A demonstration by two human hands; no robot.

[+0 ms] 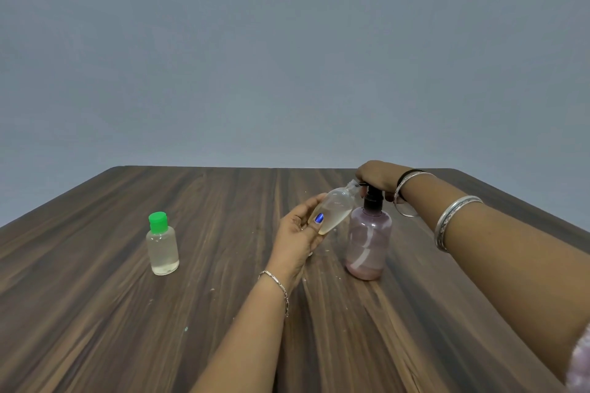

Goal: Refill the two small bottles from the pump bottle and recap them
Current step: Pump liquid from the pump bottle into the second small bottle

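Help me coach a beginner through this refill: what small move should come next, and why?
Probably press the pump head down. The right hand already rests on top of the pump bottle, and the left hand holds the uncapped small bottle tilted, its mouth at the nozzle. It looks only part full. The green-capped bottle stands apart.

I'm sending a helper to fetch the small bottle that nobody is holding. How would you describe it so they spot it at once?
On the dark wooden table, look to the left side, well apart from both hands and the pink pump bottle. There stands a small clear bottle, upright and alone. Its bright green cap sets it apart.
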